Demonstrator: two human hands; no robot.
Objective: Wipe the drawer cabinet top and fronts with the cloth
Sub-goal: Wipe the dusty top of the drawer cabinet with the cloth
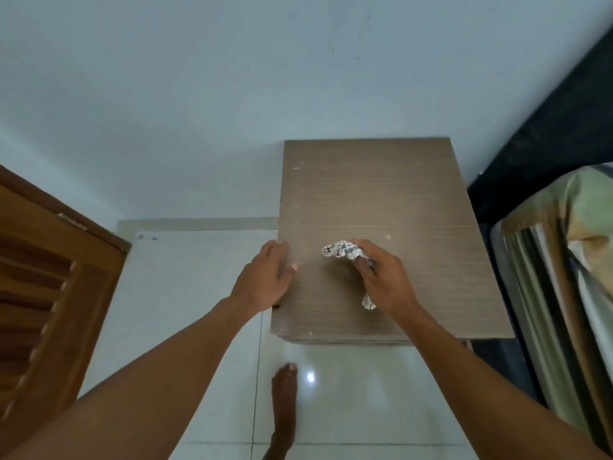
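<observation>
I look down on the brown wood-grain top of the drawer cabinet (381, 194), which stands against a pale wall. Its drawer fronts are hidden below the top's front edge. My right hand (381, 277) grips a crumpled white cloth with dark checks (341, 250) and holds it on the front half of the top. One end of the cloth sticks out to the left of my fingers and another end hangs out under my palm. My left hand (265, 277) rests flat on the top's left edge with its fingers straight.
A brown louvred wooden door (49, 293) stands at the left. A bed with a striped cover (564, 277) and a dark headboard (564, 127) closes in the right side. Glossy white floor tiles (199, 293) lie in front, with my bare foot (283, 403) on them.
</observation>
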